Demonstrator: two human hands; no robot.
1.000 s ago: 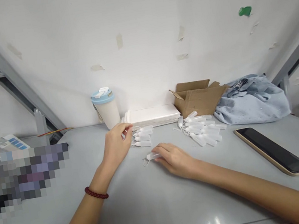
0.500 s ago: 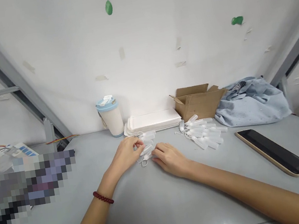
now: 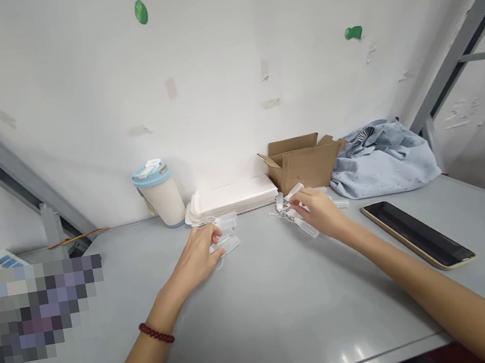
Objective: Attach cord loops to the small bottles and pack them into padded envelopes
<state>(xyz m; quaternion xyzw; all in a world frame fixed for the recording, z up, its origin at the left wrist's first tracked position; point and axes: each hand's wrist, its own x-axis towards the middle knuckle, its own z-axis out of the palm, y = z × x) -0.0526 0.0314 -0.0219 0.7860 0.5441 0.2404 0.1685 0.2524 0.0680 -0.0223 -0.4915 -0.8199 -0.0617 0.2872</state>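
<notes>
Small clear plastic vials with white strings lie in two groups on the grey table (image 3: 261, 301). My left hand (image 3: 197, 259), with a red bead bracelet at the wrist, curls over the left group of vials (image 3: 228, 233), and its fingers close on one of them. My right hand (image 3: 321, 212) reaches out over the right group of vials (image 3: 283, 204) in front of the cardboard box. It pinches one vial (image 3: 308, 229) that sticks out under its fingers. Most of the right group is hidden by that hand.
At the back wall stand a cream cup with a blue lid (image 3: 159, 191), a stack of white trays (image 3: 231, 197), an open cardboard box (image 3: 301, 163) and a blue cloth bag (image 3: 381, 159). A phone (image 3: 416, 233) lies face up at the right. Grey frame bars rise on both sides.
My right hand left the vial it held next to my left hand and moved right to the other group. My left hand stayed at the left group. The view shifted to the right.
</notes>
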